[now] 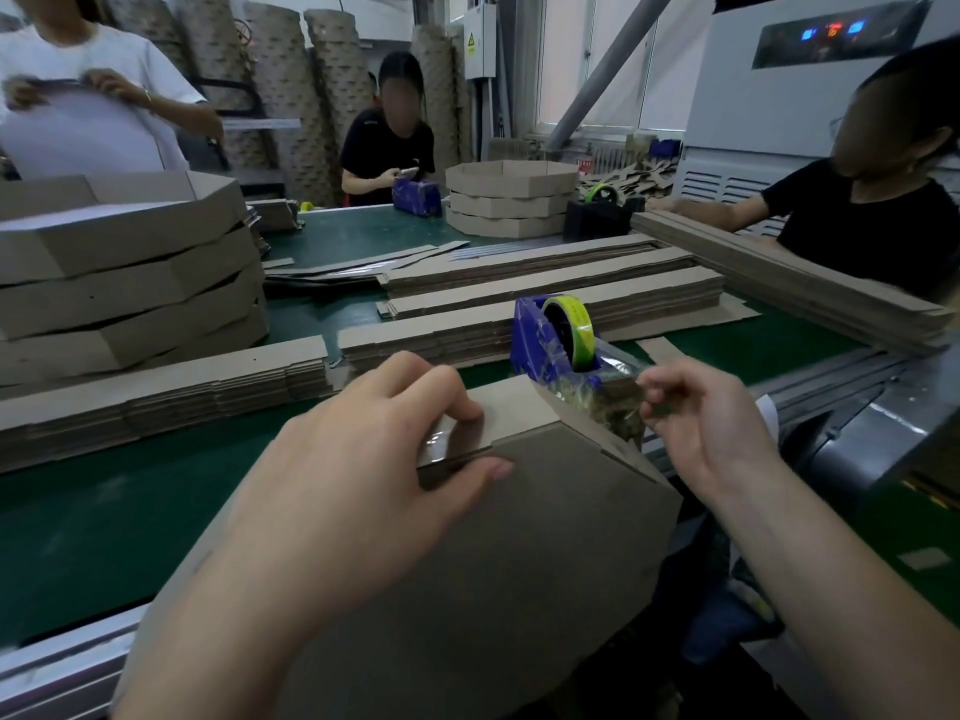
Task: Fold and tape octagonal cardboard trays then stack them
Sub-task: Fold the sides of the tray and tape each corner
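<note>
A brown octagonal cardboard tray [545,517] stands tilted on the green table's near edge, its flat base toward me. My left hand [358,459] grips its upper rim, thumb on the base and fingers over a taped seam. My right hand [706,423] pinches a strip of clear tape [618,402] that runs from the blue tape dispenser [550,340] just behind the tray. The dispenser carries a yellow-green roll. A stack of finished trays [124,283] stands at the left.
Piles of flat cardboard strips [519,288] cover the green table [104,517]. Another tray stack [511,200], a black dispenser [597,215] and a second blue dispenser [418,196] lie farther back. Three people work around the table. A grey machine [883,439] sits at right.
</note>
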The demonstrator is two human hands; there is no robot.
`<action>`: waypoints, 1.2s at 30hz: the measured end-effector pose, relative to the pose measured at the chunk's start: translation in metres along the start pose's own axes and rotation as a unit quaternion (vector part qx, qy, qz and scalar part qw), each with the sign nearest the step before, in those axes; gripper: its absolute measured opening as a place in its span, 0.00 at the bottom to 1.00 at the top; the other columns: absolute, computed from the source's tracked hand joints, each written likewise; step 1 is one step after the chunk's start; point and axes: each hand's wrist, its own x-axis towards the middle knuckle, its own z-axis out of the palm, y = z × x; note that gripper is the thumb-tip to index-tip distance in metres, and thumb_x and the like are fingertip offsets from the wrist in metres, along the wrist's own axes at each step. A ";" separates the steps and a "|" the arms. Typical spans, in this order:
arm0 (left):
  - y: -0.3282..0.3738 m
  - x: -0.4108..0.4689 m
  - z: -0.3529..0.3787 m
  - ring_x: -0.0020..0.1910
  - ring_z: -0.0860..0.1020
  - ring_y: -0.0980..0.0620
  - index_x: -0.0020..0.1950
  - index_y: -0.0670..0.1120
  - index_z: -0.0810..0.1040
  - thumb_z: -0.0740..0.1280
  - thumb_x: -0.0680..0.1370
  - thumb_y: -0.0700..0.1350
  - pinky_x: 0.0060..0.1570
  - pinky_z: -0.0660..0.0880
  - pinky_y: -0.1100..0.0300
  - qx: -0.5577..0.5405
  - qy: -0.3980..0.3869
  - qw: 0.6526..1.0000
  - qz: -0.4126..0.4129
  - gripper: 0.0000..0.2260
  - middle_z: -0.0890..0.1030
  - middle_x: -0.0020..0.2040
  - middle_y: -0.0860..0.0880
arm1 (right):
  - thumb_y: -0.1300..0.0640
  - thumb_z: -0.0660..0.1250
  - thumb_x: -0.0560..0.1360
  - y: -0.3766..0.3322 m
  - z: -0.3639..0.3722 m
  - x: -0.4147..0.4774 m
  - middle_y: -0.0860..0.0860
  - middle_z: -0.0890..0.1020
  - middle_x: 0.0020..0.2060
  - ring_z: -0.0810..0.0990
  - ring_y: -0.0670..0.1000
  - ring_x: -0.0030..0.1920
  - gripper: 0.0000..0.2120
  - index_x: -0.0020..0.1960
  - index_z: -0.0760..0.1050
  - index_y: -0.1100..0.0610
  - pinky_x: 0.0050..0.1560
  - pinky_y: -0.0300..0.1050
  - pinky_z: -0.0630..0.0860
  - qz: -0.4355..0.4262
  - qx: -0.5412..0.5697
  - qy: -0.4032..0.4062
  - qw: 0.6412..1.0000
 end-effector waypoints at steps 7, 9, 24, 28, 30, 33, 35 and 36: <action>-0.002 -0.001 -0.003 0.44 0.73 0.58 0.51 0.62 0.70 0.60 0.70 0.66 0.34 0.66 0.65 0.027 -0.009 0.999 0.019 0.14 0.74 0.51 0.63 | 0.61 0.69 0.71 0.003 -0.022 -0.013 0.51 0.72 0.38 0.71 0.43 0.37 0.13 0.30 0.72 0.66 0.40 0.42 0.66 -0.150 -0.451 0.063 0.878; -0.003 -0.001 -0.004 0.46 0.72 0.60 0.53 0.64 0.70 0.60 0.71 0.65 0.37 0.63 0.71 0.032 -0.015 0.999 0.027 0.13 0.74 0.52 0.65 | 0.62 0.71 0.70 -0.009 -0.019 -0.019 0.49 0.72 0.39 0.71 0.41 0.38 0.11 0.31 0.73 0.61 0.40 0.38 0.67 -0.210 -0.453 0.066 0.864; -0.004 -0.007 -0.005 0.47 0.75 0.59 0.54 0.63 0.74 0.63 0.71 0.64 0.37 0.69 0.65 0.014 0.001 0.999 0.040 0.14 0.76 0.52 0.65 | 0.63 0.65 0.73 -0.079 0.065 -0.046 0.48 0.76 0.32 0.71 0.43 0.31 0.17 0.28 0.78 0.52 0.34 0.36 0.69 0.021 -0.365 -0.392 0.844; -0.005 -0.008 -0.004 0.47 0.75 0.59 0.54 0.63 0.72 0.62 0.71 0.65 0.37 0.72 0.60 0.006 0.004 0.999 0.043 0.14 0.75 0.51 0.65 | 0.62 0.67 0.69 -0.079 0.066 -0.045 0.51 0.75 0.33 0.71 0.45 0.32 0.09 0.30 0.76 0.56 0.33 0.35 0.69 0.063 -0.363 -0.395 0.841; -0.005 -0.009 -0.003 0.44 0.73 0.61 0.53 0.63 0.71 0.62 0.70 0.65 0.34 0.70 0.63 0.008 0.013 0.999 0.041 0.14 0.75 0.49 0.65 | 0.64 0.66 0.71 -0.079 0.065 -0.044 0.52 0.75 0.33 0.71 0.46 0.32 0.11 0.31 0.76 0.57 0.33 0.35 0.69 0.069 -0.360 -0.393 0.843; -0.006 -0.008 -0.005 0.46 0.71 0.61 0.58 0.65 0.68 0.60 0.72 0.68 0.35 0.70 0.66 0.018 0.000 0.999 0.051 0.17 0.75 0.51 0.65 | 0.64 0.65 0.73 -0.078 0.065 -0.043 0.52 0.75 0.34 0.71 0.46 0.32 0.12 0.31 0.76 0.58 0.33 0.35 0.69 0.068 -0.368 -0.394 0.839; -0.007 -0.008 -0.005 0.53 0.72 0.62 0.64 0.70 0.63 0.54 0.74 0.67 0.39 0.75 0.59 0.036 -0.039 0.996 0.069 0.18 0.73 0.57 0.65 | 0.63 0.65 0.73 -0.078 0.065 -0.042 0.51 0.76 0.33 0.71 0.46 0.32 0.13 0.31 0.76 0.57 0.34 0.36 0.69 0.062 -0.379 -0.398 0.833; -0.007 -0.008 -0.005 0.56 0.73 0.59 0.66 0.72 0.61 0.51 0.74 0.67 0.41 0.77 0.55 0.042 -0.053 0.995 0.074 0.19 0.71 0.59 0.65 | 0.63 0.65 0.73 -0.078 0.065 -0.042 0.51 0.76 0.33 0.71 0.46 0.32 0.13 0.31 0.77 0.56 0.34 0.36 0.69 0.059 -0.386 -0.399 0.830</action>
